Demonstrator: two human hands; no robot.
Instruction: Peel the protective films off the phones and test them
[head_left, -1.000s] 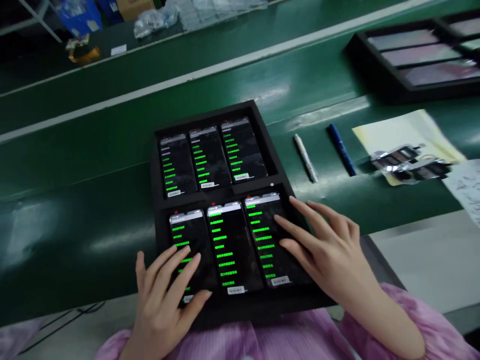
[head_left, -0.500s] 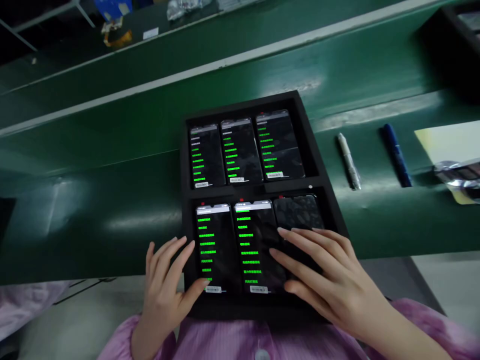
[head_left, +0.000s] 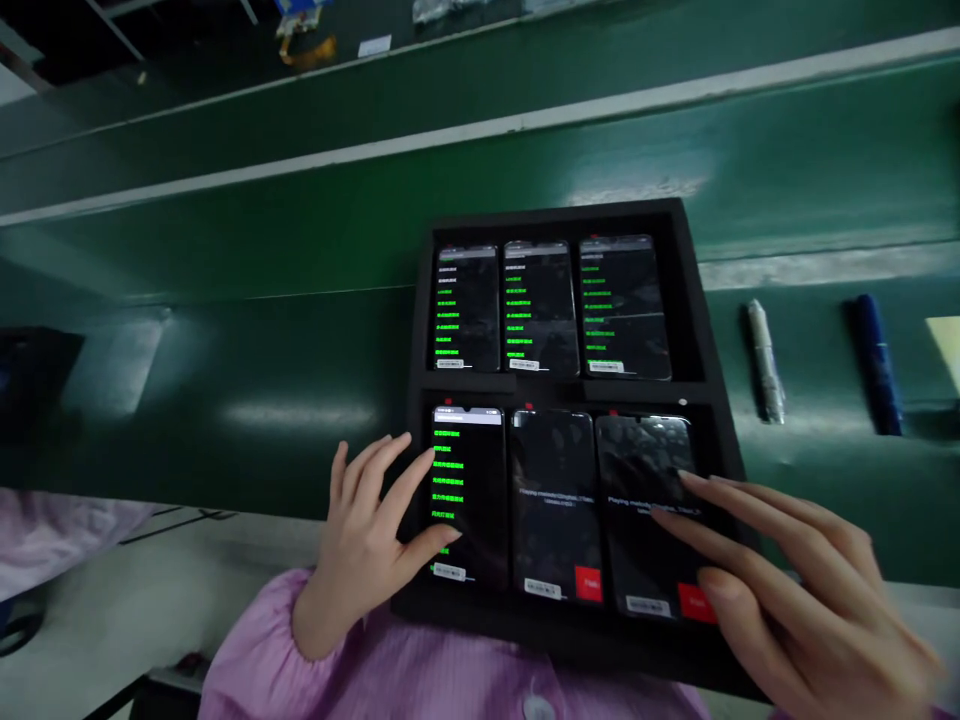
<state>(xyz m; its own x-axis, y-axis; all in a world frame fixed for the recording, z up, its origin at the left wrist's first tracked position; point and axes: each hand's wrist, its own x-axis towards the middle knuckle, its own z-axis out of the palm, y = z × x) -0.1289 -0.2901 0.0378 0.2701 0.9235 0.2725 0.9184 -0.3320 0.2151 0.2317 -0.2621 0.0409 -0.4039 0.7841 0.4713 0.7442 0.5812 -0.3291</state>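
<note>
A black tray (head_left: 705,330) holds two rows of smartphones, three in each row. My left hand (head_left: 375,515) is open at the tray's left side, thumb and forefinger over the left edge of the near-left smartphone (head_left: 480,500), whose screen lists green lines. My right hand (head_left: 802,580) is open, fingers spread over the right part of the near-right smartphone (head_left: 645,460). That phone and the near-middle smartphone (head_left: 555,450) show dark screens with white text and a red box at lower right. In the far row, a smartphone (head_left: 540,310) and its two neighbours show green lists.
A silver-and-white pen (head_left: 766,365) and a blue marker (head_left: 877,370) lie right of the tray on the green bench (head_left: 300,400). Yellow paper (head_left: 946,345) shows at the right edge. A dark box (head_left: 34,370) stands at left. Small parts lie on the shelf beyond.
The near-middle phone's screen went from a green list to white text with a red box; the near-right phone now shows the same. My right hand moved right. The view shifted left.
</note>
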